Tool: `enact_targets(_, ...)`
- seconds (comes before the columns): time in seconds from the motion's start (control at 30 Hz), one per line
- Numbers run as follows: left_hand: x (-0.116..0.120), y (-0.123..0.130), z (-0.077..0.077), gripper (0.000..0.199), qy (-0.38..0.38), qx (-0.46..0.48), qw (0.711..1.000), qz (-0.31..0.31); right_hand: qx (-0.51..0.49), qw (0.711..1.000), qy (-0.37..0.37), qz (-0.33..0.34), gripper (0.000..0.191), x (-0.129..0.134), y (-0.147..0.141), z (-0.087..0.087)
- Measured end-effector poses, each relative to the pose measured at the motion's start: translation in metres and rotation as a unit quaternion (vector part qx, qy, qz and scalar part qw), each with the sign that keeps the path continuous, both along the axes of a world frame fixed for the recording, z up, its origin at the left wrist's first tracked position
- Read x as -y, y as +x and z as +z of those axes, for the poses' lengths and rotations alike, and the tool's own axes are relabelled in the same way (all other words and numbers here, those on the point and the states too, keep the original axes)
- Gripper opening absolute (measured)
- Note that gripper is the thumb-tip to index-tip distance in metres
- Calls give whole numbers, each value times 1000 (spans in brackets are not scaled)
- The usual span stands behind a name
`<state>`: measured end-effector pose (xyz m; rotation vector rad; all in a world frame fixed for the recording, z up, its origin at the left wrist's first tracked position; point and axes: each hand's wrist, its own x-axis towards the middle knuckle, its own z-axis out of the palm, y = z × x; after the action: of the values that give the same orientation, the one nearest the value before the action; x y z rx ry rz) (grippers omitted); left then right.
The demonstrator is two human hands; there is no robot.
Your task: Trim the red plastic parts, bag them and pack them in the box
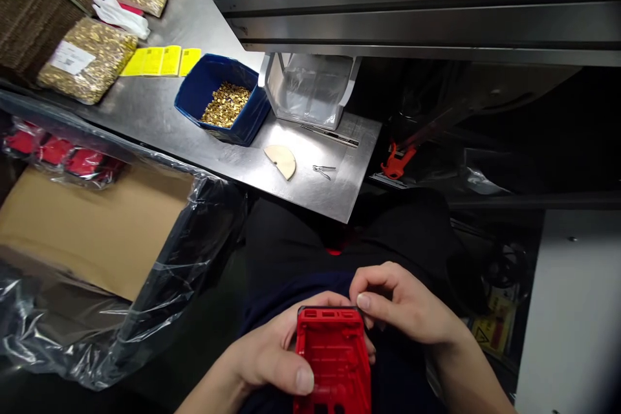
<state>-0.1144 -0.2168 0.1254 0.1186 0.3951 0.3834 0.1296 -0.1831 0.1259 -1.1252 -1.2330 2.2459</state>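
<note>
A red plastic housing (pixel 334 362) with a black rim at its top edge lies in my left hand (pixel 286 352). The left thumb rests on the near side of the housing, and the other fingers go behind it. My right hand (pixel 405 307) is at the housing's upper right corner, thumb and index finger bent close together there. Whether anything small sits between those fingertips cannot be made out. The housing's open hollow side, with ribs and small slots, faces up.
On the metal table (pixel 320 197) are a blue bin (pixel 194 94) of small brass parts, a clear bin (pixel 310 90), a wooden half-disc (pixel 282 160) and small metal tools. A plastic-lined box (pixel 97 220) stands left, and a metal beam (pixel 412 26) crosses above.
</note>
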Motion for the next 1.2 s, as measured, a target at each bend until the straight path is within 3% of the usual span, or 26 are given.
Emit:
enact_targets(0.4,0,1,2,88,5,-7,1000,-1,-27,999,-34,-10,37,2,0,-4)
enact_targets(0.83,1,2,-1,89,22,22,999,10,-4,999,-20,-25,36,5,-4,-13)
enact_targets(0.97,4,1,-3,91,8,14,1000,25,-4,997,7,-77,23,4,-7,-13)
enact_targets(1.07,6,1,-4,89,3,7,1000,29,-37,991,21,-127,29,4,-5,-9)
enact_targets(1.2,8,2,-6,89,-1,3,999,38,-25,990,52,-127,24,4,-1,-5)
